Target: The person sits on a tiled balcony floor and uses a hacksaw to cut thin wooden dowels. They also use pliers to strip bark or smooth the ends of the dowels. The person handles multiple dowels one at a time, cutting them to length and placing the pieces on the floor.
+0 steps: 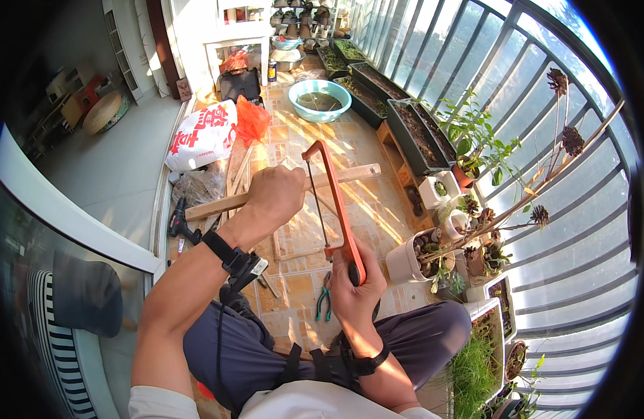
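My left hand [277, 193] is closed around a long wooden strip [353, 174], which sticks out on both sides of the fist. In my right hand [357, 285] is the handle of a hacksaw with an orange frame [333, 180]. Its thin blade [315, 209] crosses the strip just right of my left fist. Whether the teeth have cut into the wood cannot be seen. Beneath the hands, more wooden strips [239, 170] lie on the tiled floor. Green-handled pliers [323, 305] rest on the tiles between my legs.
A black cordless drill [180, 222] lies on the left by the door track. Beyond the hands are a light-blue basin [320, 100] of water, a white printed bag [204, 135] and a red plastic bag [252, 119]. Planters [419, 137] and a white pot [406, 262] line the right-hand railing.
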A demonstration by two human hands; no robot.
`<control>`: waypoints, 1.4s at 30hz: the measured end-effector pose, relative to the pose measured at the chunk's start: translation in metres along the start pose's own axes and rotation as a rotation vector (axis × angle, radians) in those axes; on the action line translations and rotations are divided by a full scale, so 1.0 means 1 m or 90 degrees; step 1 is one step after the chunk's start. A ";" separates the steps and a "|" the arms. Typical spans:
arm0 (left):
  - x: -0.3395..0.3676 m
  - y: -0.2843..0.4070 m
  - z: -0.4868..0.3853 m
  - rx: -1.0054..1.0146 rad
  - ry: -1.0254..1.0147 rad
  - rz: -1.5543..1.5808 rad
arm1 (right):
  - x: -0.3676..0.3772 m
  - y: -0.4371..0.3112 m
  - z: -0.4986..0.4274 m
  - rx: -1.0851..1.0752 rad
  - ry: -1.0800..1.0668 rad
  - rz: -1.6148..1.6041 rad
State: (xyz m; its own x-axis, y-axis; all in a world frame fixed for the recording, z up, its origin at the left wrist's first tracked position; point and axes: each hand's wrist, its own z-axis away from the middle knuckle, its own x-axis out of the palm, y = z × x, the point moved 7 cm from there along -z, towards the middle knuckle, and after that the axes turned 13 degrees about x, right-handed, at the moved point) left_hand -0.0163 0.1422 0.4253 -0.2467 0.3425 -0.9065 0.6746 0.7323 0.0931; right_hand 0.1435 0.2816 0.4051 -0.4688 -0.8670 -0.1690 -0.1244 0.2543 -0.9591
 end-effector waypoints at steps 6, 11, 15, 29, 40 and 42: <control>-0.001 0.007 -0.003 0.017 0.012 -0.003 | 0.019 -0.003 -0.045 0.073 0.018 -0.076; -0.003 -0.010 -0.002 -0.001 0.012 -0.033 | -0.001 0.007 0.013 0.219 -0.015 -0.102; 0.006 0.018 -0.001 0.041 0.007 -0.014 | 0.010 -0.011 -0.025 0.051 -0.007 -0.064; 0.012 0.038 0.003 0.073 -0.095 -0.015 | 0.011 0.001 -0.042 0.119 0.046 -0.084; 0.011 -0.007 -0.004 0.066 0.060 -0.116 | 0.006 0.015 -0.002 0.116 -0.010 -0.096; 0.008 -0.013 -0.005 0.044 0.063 -0.148 | 0.011 0.014 -0.013 0.130 -0.023 -0.110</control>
State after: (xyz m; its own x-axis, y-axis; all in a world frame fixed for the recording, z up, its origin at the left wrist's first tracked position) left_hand -0.0307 0.1383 0.4192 -0.4651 0.2288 -0.8552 0.6370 0.7574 -0.1437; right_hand 0.1245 0.2810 0.3924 -0.4231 -0.9061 -0.0028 -0.0200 0.0124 -0.9997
